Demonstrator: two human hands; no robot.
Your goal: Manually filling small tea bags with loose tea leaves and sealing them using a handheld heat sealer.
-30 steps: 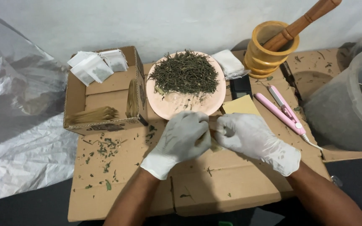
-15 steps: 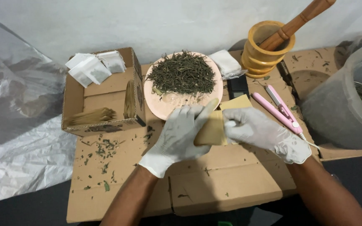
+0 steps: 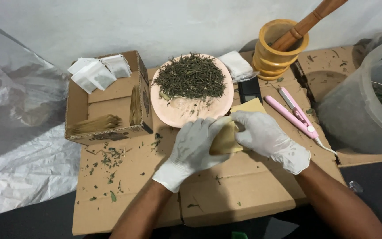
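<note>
Both hands wear white gloves and meet over a flattened cardboard sheet [image 3: 226,194]. My left hand [image 3: 193,148] and my right hand [image 3: 266,137] together grip a small tan paper pouch [image 3: 225,139], fingers wrapped around its edges. Just behind them sits a pink plate [image 3: 186,110] piled with dried green leaves [image 3: 191,80]. Bits of leaf lie scattered on the cardboard to the left.
An open cardboard box [image 3: 107,104] at the left holds tan pouches and white sachets. A wooden mortar with pestle [image 3: 279,46], a pink flat iron-like sealer [image 3: 295,113], a small black device [image 3: 249,90] and a large clear tub [image 3: 368,102] stand to the right. Crinkled silver sheeting [image 3: 18,132] lies left.
The hands have shifted slightly and now close more tightly around the tan pouch, which was held flatter between them before.
</note>
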